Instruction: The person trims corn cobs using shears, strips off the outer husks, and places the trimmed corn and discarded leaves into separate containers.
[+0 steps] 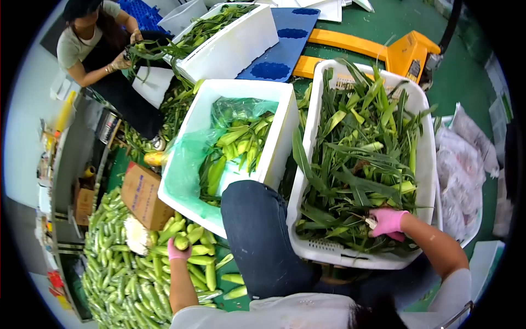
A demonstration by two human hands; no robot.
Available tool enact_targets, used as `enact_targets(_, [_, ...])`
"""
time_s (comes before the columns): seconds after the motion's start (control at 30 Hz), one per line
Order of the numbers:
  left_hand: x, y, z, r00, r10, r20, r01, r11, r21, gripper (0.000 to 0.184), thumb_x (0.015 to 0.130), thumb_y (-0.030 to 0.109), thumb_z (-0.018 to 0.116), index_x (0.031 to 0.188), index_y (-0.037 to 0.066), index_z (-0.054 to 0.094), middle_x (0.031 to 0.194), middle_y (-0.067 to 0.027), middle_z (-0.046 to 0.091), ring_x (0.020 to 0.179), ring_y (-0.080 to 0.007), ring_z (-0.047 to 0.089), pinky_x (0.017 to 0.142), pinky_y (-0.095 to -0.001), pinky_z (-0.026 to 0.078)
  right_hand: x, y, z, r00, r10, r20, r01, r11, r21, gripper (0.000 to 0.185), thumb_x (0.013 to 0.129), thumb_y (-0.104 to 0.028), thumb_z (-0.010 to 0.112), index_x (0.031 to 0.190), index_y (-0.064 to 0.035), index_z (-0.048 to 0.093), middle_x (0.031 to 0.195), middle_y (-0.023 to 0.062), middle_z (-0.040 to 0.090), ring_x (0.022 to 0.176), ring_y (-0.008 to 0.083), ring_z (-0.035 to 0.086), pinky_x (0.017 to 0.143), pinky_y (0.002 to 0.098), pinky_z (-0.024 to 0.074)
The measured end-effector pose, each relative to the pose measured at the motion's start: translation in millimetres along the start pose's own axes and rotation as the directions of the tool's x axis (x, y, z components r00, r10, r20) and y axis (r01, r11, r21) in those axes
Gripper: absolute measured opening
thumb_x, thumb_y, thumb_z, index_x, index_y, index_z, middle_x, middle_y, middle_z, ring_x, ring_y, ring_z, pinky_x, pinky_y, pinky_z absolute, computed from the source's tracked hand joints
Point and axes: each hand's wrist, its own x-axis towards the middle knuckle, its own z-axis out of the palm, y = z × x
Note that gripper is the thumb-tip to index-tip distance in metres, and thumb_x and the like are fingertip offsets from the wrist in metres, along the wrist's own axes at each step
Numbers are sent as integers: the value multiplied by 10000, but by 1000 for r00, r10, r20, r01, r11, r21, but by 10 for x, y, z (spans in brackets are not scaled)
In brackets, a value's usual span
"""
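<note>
My left hand (179,249), in a pink glove, is closed round a green corn ear (181,242) above the corn pile at the lower left. On the right, my right hand (388,222), also gloved in pink, is closed at the near end of a white basket (430,181) full of leafy husks (350,159). A small pale piece shows at its fingertips, too small to name surely. Between my hands stands a white foam box (282,120) with a green plastic liner and green ears (238,142) in it.
A co-worker (93,49) sits at the upper left beside another foam box (235,49) of leaves. A cardboard box (143,194) rests by the corn pile (126,279). Behind the basket is a yellow pallet jack (402,55); plastic bags (460,159) lie at the right.
</note>
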Motion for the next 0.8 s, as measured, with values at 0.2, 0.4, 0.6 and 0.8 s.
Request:
enact_targets(0.2, [931,358,-416,891,406,-203,-372,909,188,577,866,275,712,1397,107,559,1316,-131,631,1173,-264,594,1008,-430,505,1142,1207,-972,608,-364,-705,384,913,-141,815,736,-402,790,1396,-3,524,1303,213,617,1215,367,580,1046,464,447])
enact_targets(0.4, [301,227,1787,118,732,671,-719,-403,566,314,840,-105,573,1110,22,670,1044,-104,690,940,-227,674,835,-306,538,3645,2924,-1880,615,49,-787,-215,971,-108,726,834,-326,746,1435,-6,494,1342,212,595,1238,311,561,1051,405,448])
enact_targets(0.6, [1603,-1111,2875,729,350,589,-273,-641,718,535,804,168,650,1321,69,554,1172,-148,630,1130,-315,622,912,-442,540,3685,2475,-2040,806,348,-479,-302,937,173,670,821,-283,735,1384,9,516,1223,223,636,1088,339,609,944,413,496])
enact_targets(0.8, [1807,-1451,2912,622,534,573,48,-757,652,426,756,277,797,1113,127,619,1127,-97,601,1067,-282,631,848,-390,553,2124,1208,-2175,867,112,-485,43,954,296,633,773,-259,739,1306,26,549,1122,231,660,984,384,641,884,428,519])
